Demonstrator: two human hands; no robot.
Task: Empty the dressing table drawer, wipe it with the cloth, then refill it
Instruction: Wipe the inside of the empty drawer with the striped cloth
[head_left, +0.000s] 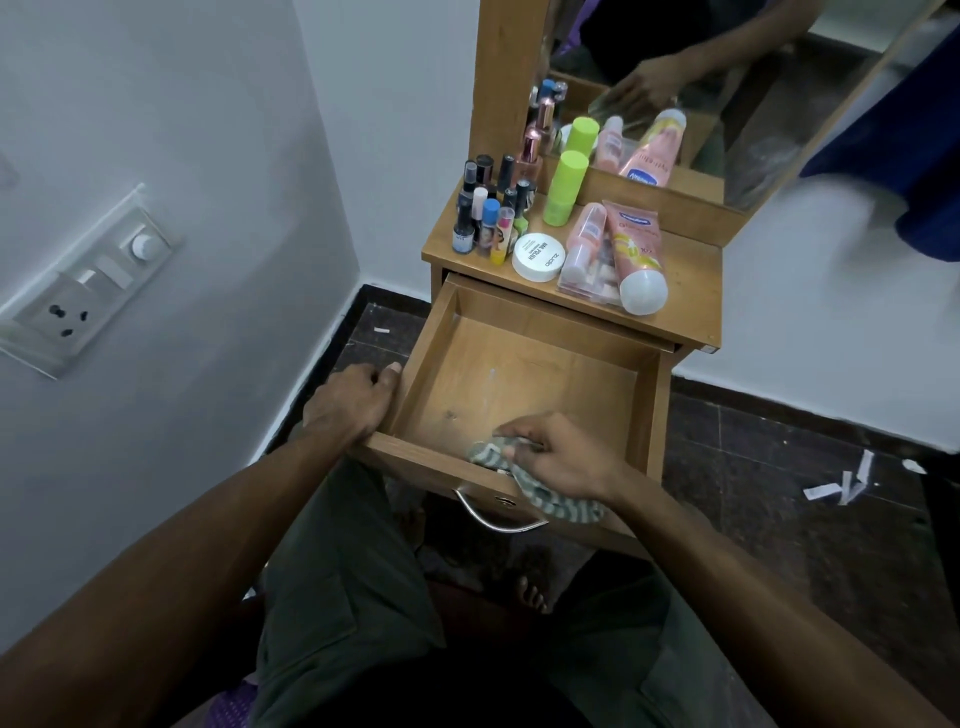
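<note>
Head view, looking down: both forearms reach up from the bottom corners of the frame toward the pulled-out drawer (524, 374) at centre. Right hand (558, 457), just right of centre, bends at the wrist over the drawer's front edge, its fingers curled round a bunched green-and-white striped cloth (540, 488). Part of the cloth lies inside the near end of the drawer and part hangs over the front panel, above the metal handle (498, 519). Left hand (353, 400), left of centre, grips the drawer's near left corner, knuckles up, thumb tip on the top of the side wall. The drawer's bare wooden bottom shows pale smudges.

Above the drawer, the tabletop (696, 280) carries the things: a cluster of small bottles (491, 218) at its left, a round white jar (539, 257), a green-capped stick (565, 187), a clear pouch (587, 270) and a pink tube (636, 254) lying on it. Behind them, at the upper right of the frame, stands the mirror (727, 93).
</note>
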